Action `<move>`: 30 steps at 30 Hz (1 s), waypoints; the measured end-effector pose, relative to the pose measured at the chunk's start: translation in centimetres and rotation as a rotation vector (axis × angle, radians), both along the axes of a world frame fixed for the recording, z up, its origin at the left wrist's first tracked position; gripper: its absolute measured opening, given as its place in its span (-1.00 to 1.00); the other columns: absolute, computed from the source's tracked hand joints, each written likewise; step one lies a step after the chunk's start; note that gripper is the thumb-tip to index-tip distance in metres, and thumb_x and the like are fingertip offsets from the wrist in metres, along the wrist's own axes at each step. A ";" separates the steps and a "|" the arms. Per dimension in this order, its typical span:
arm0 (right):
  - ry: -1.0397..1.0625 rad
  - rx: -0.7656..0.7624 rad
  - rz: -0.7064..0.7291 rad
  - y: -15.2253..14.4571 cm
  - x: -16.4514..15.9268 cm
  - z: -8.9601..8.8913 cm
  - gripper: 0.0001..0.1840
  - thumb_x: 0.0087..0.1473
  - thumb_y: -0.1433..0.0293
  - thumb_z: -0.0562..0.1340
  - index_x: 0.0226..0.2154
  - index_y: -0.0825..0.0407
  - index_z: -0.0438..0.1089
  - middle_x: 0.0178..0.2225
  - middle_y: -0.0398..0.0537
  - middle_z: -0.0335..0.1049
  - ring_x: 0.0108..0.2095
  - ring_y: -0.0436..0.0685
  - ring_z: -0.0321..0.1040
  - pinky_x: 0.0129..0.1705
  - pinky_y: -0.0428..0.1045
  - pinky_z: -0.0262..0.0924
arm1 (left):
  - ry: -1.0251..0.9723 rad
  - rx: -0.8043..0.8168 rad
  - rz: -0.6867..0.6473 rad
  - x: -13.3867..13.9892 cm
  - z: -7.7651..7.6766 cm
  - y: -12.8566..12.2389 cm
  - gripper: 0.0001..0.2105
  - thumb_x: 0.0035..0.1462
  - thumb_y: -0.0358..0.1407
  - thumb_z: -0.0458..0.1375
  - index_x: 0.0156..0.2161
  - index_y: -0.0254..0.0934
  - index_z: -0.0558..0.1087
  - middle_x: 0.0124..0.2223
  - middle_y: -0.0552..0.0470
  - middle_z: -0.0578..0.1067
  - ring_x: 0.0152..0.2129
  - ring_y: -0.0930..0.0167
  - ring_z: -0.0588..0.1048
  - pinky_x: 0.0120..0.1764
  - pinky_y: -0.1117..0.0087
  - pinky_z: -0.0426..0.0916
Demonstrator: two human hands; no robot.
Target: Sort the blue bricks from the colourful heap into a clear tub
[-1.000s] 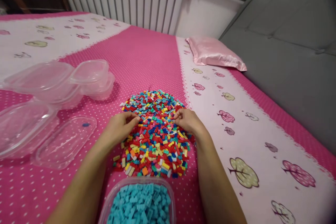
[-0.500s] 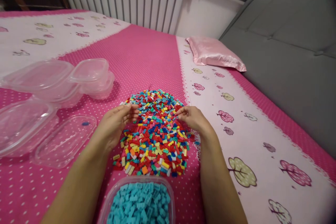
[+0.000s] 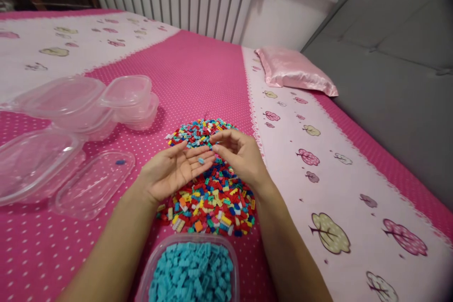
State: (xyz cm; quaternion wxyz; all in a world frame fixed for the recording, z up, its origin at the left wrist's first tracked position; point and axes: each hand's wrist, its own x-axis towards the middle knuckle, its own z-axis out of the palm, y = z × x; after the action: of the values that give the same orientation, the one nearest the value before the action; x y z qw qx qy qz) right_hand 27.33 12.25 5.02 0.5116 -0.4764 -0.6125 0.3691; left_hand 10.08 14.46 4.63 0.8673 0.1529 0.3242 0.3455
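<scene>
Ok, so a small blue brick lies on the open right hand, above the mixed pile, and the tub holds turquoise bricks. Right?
Not quite: the head view shows the small blue brick on the open left hand, above the mixed pile; the tub does hold turquoise bricks.

Left hand palm up; right hand curled.

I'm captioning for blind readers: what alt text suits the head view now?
A person's open left hand bears a small light-blue brick, the right hand close beside it, above a pile of multicoloured bricks on a patterned bed. A tub of blue bricks sits nearer.
</scene>
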 end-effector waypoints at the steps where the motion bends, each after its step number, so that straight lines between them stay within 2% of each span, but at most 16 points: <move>1: -0.006 0.006 -0.038 0.1 0.1 -0.1 -0.86 -0.01 0.41 0.24 -0.30 0.03 0.42 -0.27 -0.10 0.51 -0.26 0.00 0.44 -0.17 -0.06 0.32 | -0.002 -0.019 0.004 0.0 0.1 0.0 -0.49 0.31 -0.29 -0.18 0.25 -0.66 0.09 -0.07 -0.44 0.50 -0.09 0.18 0.53 -0.16 0.35 0.51; 5: -0.088 -0.068 -0.292 0.4 2.1 -0.4 -0.82 -0.02 0.46 0.22 -0.28 0.06 0.44 -0.26 -0.07 0.53 -0.27 0.01 0.45 -0.15 -0.06 0.32 | 0.026 -0.045 0.077 -0.2 0.3 0.0 -0.52 0.29 -0.35 -0.13 0.23 -0.65 0.13 -0.07 -0.42 0.51 -0.19 0.23 0.57 -0.25 0.45 0.53; 11: -0.680 -0.393 -0.478 0.3 5.5 -0.8 -0.88 -0.04 0.43 0.25 -0.40 -0.02 0.53 -0.35 -0.07 0.54 -0.32 0.09 0.45 -0.23 -0.03 0.27 | 0.050 -0.013 0.156 -0.3 0.3 0.2 -0.53 0.28 -0.34 -0.11 0.20 -0.63 0.20 -0.06 -0.39 0.50 -0.21 0.24 0.57 -0.26 0.39 0.55; 13: -0.789 -0.513 -0.472 0.3 5.6 -1.0 -0.90 -0.05 0.40 0.27 -0.44 -0.04 0.54 -0.36 -0.05 0.54 -0.34 0.11 0.44 -0.29 -0.03 0.24 | 0.066 -0.013 0.190 -0.3 0.4 0.2 -0.53 0.28 -0.34 -0.10 0.20 -0.64 0.19 -0.06 -0.38 0.50 -0.22 0.24 0.57 -0.27 0.38 0.55; 16: -0.836 -0.624 -0.413 0.4 5.4 -1.3 -0.91 -0.09 0.32 0.32 -0.47 -0.04 0.55 -0.41 -0.05 0.53 -0.39 0.11 0.43 -0.38 -0.05 0.20 | 0.069 -0.015 0.215 -0.2 0.5 0.2 -0.53 0.27 -0.35 -0.10 0.20 -0.64 0.19 -0.08 -0.37 0.51 -0.23 0.26 0.57 -0.29 0.38 0.55; 19: -0.835 -0.623 -0.381 0.8 5.1 -1.8 -0.87 -0.14 0.28 0.35 -0.45 -0.04 0.55 -0.45 -0.08 0.52 -0.42 0.08 0.42 -0.44 -0.08 0.16 | 0.065 -0.021 0.209 -0.2 0.6 0.2 -0.55 0.27 -0.35 -0.09 0.19 -0.61 0.22 -0.10 -0.35 0.52 -0.24 0.26 0.57 -0.30 0.38 0.56; 22: -0.841 -0.600 -0.396 1.0 5.0 -2.3 -0.88 -0.16 0.32 0.35 -0.44 -0.04 0.55 -0.47 -0.11 0.51 -0.43 0.06 0.41 -0.45 -0.10 0.14 | 0.077 -0.026 0.209 -0.2 0.5 0.3 -0.55 0.26 -0.35 -0.09 0.18 -0.59 0.23 -0.11 -0.34 0.52 -0.25 0.27 0.57 -0.30 0.38 0.56; 26: -0.847 -0.598 -0.372 1.2 5.1 -2.7 -0.94 -0.14 0.33 0.35 -0.52 -0.02 0.53 -0.49 -0.11 0.51 -0.44 0.04 0.40 -0.46 -0.11 0.13 | 0.086 -0.021 0.220 -0.2 0.4 0.3 -0.55 0.25 -0.35 -0.09 0.19 -0.56 0.22 -0.11 -0.33 0.52 -0.24 0.28 0.57 -0.27 0.39 0.55; 30: -0.852 -0.615 -0.343 1.3 5.3 -2.9 -0.89 -0.13 0.33 0.32 -0.59 -0.01 0.49 -0.52 -0.09 0.50 -0.47 0.05 0.40 -0.47 -0.10 0.14 | 0.091 -0.027 0.233 -0.3 0.3 0.3 -0.54 0.25 -0.34 -0.08 0.20 -0.56 0.21 -0.13 -0.31 0.53 -0.26 0.27 0.57 -0.29 0.39 0.55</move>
State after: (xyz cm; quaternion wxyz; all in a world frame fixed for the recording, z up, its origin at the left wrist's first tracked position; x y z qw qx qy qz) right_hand 32.61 13.51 2.12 0.1085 -0.8040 -0.5429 0.2171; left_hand 9.83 14.76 4.98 0.8074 0.1181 0.3836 0.4324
